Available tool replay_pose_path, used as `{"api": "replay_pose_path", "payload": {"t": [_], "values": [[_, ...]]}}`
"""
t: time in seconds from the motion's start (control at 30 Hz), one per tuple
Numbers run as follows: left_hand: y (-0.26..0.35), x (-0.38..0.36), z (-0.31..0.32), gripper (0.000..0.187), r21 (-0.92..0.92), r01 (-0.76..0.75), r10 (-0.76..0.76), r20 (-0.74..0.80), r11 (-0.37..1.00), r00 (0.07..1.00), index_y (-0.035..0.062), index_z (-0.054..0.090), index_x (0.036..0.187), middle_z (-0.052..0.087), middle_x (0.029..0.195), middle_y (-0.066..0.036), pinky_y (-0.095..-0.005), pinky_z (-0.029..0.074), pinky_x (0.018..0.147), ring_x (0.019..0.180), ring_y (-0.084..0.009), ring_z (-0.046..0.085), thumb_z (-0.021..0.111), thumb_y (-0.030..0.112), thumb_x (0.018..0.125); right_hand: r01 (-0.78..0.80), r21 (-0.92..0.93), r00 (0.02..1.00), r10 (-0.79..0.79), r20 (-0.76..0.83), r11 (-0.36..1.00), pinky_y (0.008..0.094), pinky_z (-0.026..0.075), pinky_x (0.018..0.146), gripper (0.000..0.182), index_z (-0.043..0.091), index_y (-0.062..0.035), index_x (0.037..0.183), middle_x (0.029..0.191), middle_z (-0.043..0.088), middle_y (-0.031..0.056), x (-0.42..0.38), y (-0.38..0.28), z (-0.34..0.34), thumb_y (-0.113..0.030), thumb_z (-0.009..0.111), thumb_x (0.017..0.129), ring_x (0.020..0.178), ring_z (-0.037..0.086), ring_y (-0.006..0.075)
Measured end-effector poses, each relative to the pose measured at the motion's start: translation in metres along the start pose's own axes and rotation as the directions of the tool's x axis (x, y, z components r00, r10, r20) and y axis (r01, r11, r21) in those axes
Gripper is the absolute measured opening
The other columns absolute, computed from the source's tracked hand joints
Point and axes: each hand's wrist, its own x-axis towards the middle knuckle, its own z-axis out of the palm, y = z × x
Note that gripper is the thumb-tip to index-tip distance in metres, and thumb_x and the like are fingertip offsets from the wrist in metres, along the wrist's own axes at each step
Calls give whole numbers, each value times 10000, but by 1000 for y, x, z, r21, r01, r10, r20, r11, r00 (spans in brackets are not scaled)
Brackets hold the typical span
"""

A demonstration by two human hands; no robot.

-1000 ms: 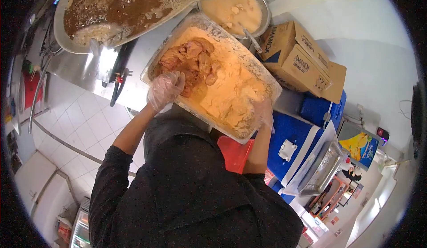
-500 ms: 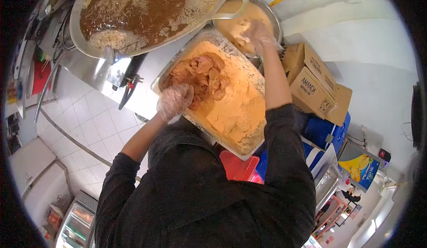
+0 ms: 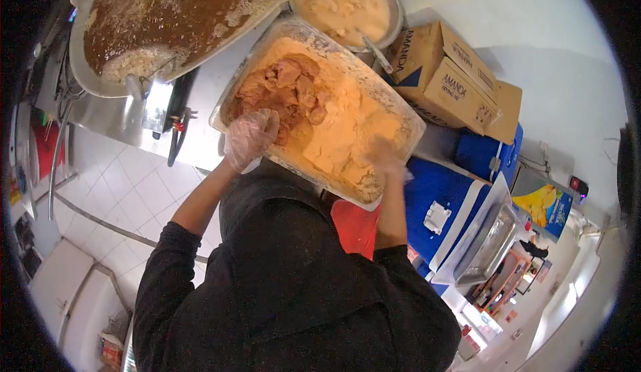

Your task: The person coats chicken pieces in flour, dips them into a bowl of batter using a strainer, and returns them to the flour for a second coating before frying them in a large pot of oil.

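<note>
A rectangular tub (image 3: pixel 415 128) in front of me holds orange-tinted flour (image 3: pixel 340 131), with a heap of coated meat pieces (image 3: pixel 287 85) toward its left end. My left hand (image 3: pixel 250 137), in a clear plastic glove, is at the tub's near left edge beside the meat. Its fingers are curled together, and whatever they hold, if anything, is hidden. Over the flour at the tub's right end is my right hand (image 3: pixel 388 163), also gloved; motion smears its fingers. Behind the tub, a metal bowl (image 3: pixel 398 21) contains pale orange batter with pieces in it and a utensil handle (image 3: pixel 377 53) leaning out.
A large pan (image 3: pixel 79 58) of bubbling brown oil stands at the upper left, a strainer (image 3: pixel 137 81) at its rim. Cardboard boxes (image 3: pixel 461 85) are right of the bowl. Nearer are a blue cooler (image 3: pixel 427 185), a red container (image 3: pixel 354 228) and a metal tray (image 3: pixel 491 245).
My right hand has left the batter bowl and come down to the flour at the tub's right end. My left hand stays by the meat. The whole view has shifted somewhat.
</note>
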Motion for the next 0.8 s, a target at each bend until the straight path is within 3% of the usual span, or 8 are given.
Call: {"api": "replay_pose_path", "payload": {"t": [0.07,0.17,0.33,0.43,0.57,0.7,0.77,0.8], "values": [[-2,0,1,161,-50,-16,15,-19,999,1000,86,659,818,644,674,-129,-453,537,549,599,-335,660,670,209,920,-202,-31,927,202,317,979,426,436,1106,604,552,-18,1349,1323,617,249,-4,-21,39,-354,709,873,1302,552,373],[-7,-4,5,188,32,-140,142,-78,990,987,71,655,796,656,698,-144,-456,542,556,622,-349,671,671,213,919,-240,225,960,198,197,944,441,398,1139,672,551,-15,1360,1401,554,282,-45,-35,33,-363,755,823,1355,508,363],[-2,-4,1,163,-33,-37,33,-90,999,995,58,657,823,664,712,-148,-445,549,559,637,-343,682,662,188,922,-296,342,955,276,106,892,465,471,1045,631,592,-36,1333,1300,624,264,-66,-12,44,-296,775,788,1244,585,399],[1,-3,-5,138,-23,-26,24,-72,999,997,51,656,863,670,731,-155,-446,551,561,651,-346,685,657,174,924,-296,290,949,245,201,910,483,490,1020,618,602,-78,1345,1300,634,247,-57,-26,2,-290,777,791,1228,598,407],[-4,-6,1,111,74,-187,199,-203,980,959,49,667,928,679,769,-146,-439,547,553,663,-339,688,662,158,910,-204,263,979,192,71,943,471,469,1057,634,560,-47,1376,1307,628,261,-54,-6,63,-277,763,821,1269,574,418],[4,-2,-2,224,-42,-31,25,-141,999,990,63,638,751,664,692,-178,-457,535,532,594,-352,671,714,205,907,-188,266,974,145,173,945,488,455,1074,699,520,-114,1438,1346,607,254,-32,-37,75,-284,791,817,1283,565,421],[1,-2,-1,225,-71,-2,-6,-117,997,993,65,638,748,662,690,-172,-457,533,538,598,-349,671,714,206,906,-65,298,997,76,-27,952,491,445,1088,711,505,-114,1450,1351,607,243,-38,-77,73,-281,794,823,1294,557,419],[0,-1,0,228,-67,-24,16,-122,997,992,65,635,745,661,688,-169,-456,532,539,599,-349,670,714,206,905,-92,272,993,66,102,958,488,438,1097,725,498,-113,1457,1359,605,238,-36,-86,50,-295,797,822,1306,549,412]]}}
